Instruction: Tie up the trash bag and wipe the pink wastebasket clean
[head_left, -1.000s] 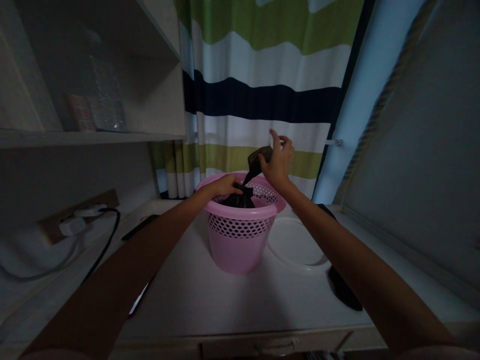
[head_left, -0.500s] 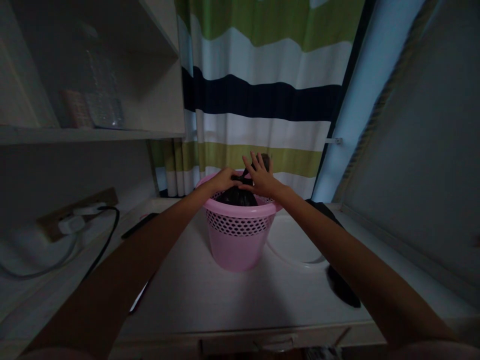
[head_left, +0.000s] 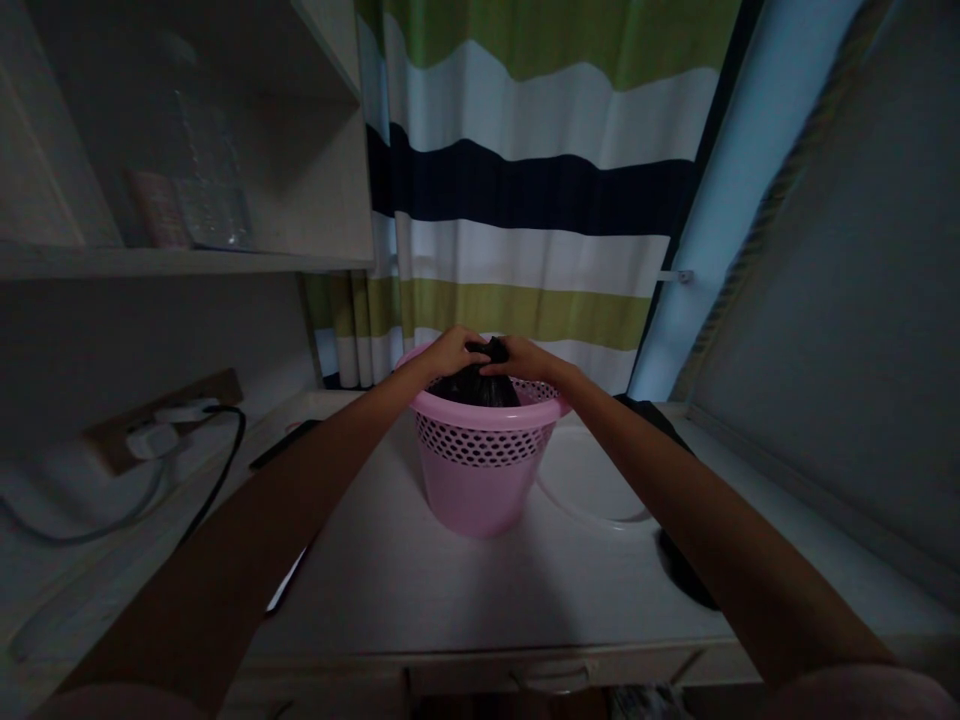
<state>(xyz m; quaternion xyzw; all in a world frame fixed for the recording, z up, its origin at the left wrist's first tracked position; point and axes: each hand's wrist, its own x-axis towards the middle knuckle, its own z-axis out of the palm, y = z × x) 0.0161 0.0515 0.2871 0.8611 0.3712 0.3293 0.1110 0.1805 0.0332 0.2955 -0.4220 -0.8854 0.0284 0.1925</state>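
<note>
A pink basket with a band of holes under its rim stands upright on the white desk. Inside it, a black plastic bag bulges up to the rim, its top gathered above. My left hand grips the gathered top from the left, fingers closed. From the right, my right hand pinches the same gathered part, close beside the left one. Both hands are just above the basket's opening.
A white round lid or ring lies right of the basket, with dark objects near my right forearm. At left are a phone-like object, plugs with cables and a shelf holding a clear bottle. A striped curtain hangs behind.
My right hand has come down from its spread pose and closed on the bag's top. The loose upper part of the bag is now lower and bunched between both hands.
</note>
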